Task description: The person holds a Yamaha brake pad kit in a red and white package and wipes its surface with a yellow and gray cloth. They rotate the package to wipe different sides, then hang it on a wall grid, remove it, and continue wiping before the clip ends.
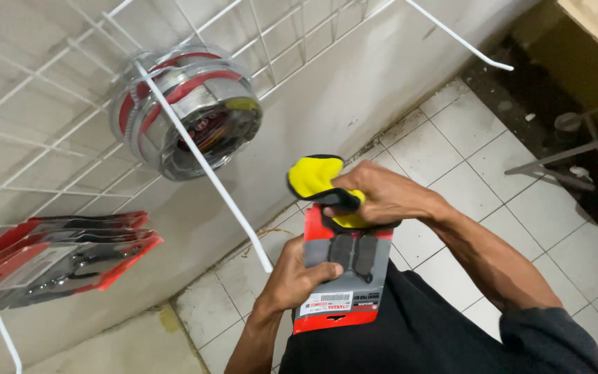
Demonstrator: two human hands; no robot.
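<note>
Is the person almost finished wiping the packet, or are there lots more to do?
Done: nothing tells which packs are already wiped. In hand: the left hand holds a red-and-grey blister pack while the right hand presses a yellow cloth on its top. Left: maybe the similar red packs and clear round packs hanging on hooks of the wire rack.

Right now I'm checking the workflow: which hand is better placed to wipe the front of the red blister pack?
Probably the right hand. It already grips the yellow cloth and presses it on the top of the red blister pack. The left hand is busy gripping the pack's left edge, steadying it.
</note>
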